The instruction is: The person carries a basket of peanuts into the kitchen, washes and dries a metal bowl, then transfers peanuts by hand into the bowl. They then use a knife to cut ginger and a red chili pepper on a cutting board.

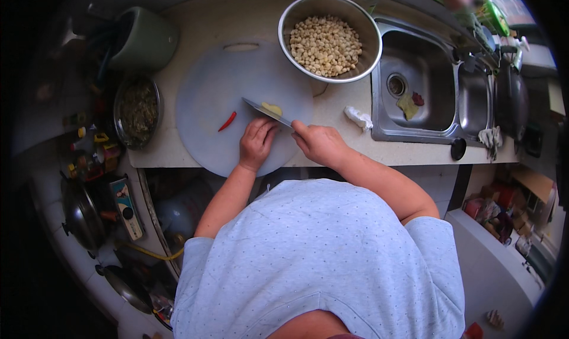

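Observation:
A round whitish cutting board (201, 78) lies on the counter in front of me. My right hand (320, 144) is closed around the handle of a kitchen knife (265, 111), whose blade slants up and left over the board. On the blade's far side lies a pale yellow sliced piece (272, 108) that looks like ginger. Close against the near side, my left hand (256, 142) has its fingers bunched and pressed down; whatever is under them is hidden. A red chili pepper (227, 121) rests on the board left of my left hand.
Beyond the board stands a steel bowl (284, 45) of pale kernels or beans. To the right are a crumpled white cloth or bag (358, 118) and a double steel sink (430, 66) with scraps inside. A dish of dark stringy food (137, 112) and a grey-green bucket (145, 42) stand left.

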A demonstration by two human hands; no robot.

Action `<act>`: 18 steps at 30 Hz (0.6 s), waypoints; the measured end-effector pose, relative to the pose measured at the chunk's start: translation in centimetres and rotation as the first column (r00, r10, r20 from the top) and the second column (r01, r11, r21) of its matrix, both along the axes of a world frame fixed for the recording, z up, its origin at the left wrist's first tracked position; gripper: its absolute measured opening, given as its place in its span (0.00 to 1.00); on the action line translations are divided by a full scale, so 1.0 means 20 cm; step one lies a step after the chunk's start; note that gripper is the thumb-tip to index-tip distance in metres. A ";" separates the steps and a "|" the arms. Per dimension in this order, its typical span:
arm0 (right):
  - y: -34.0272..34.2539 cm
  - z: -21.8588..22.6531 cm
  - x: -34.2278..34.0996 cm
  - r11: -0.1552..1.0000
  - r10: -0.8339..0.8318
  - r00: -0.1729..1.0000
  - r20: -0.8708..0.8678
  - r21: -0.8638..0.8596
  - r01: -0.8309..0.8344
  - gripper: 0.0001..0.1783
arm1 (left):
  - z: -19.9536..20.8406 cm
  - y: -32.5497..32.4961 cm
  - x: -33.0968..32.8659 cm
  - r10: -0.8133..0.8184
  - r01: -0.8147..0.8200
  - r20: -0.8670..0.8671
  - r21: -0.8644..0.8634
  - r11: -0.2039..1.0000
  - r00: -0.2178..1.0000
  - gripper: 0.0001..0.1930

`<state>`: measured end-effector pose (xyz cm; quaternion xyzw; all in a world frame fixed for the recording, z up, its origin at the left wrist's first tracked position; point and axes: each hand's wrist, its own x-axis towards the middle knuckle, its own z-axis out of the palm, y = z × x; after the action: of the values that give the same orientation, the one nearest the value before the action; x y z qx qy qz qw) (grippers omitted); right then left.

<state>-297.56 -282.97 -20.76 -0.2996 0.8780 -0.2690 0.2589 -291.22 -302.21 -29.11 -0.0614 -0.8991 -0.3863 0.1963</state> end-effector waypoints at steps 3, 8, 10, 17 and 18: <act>0.03 0.03 0.02 1.000 -0.018 1.000 -0.019 -0.021 0.017 0.10 | 0.01 -0.01 0.01 0.004 -0.004 0.007 -0.009 1.000 1.000 0.11; 0.19 0.18 0.10 0.997 -0.038 0.998 0.051 0.072 0.035 0.12 | 0.00 -0.01 0.01 0.003 -0.004 0.025 0.029 1.000 1.000 0.12; 0.23 0.22 0.12 0.989 -0.042 0.997 0.063 0.147 0.032 0.12 | 0.00 -0.02 0.00 -0.007 0.007 -0.009 0.025 1.000 1.000 0.12; 0.24 0.28 0.09 0.993 -0.050 0.996 0.078 0.115 0.040 0.10 | -0.02 0.00 -0.03 0.003 -0.003 -0.002 0.048 0.999 1.000 0.11; 0.24 0.27 0.09 0.994 -0.045 0.996 0.073 0.106 0.037 0.10 | -0.02 0.00 -0.03 0.010 -0.009 -0.009 0.044 0.999 1.000 0.11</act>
<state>-295.79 -278.21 -15.27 -0.2572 0.8864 -0.2390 0.3017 -291.91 -302.17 -29.60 -0.0545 -0.8897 -0.4050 0.2036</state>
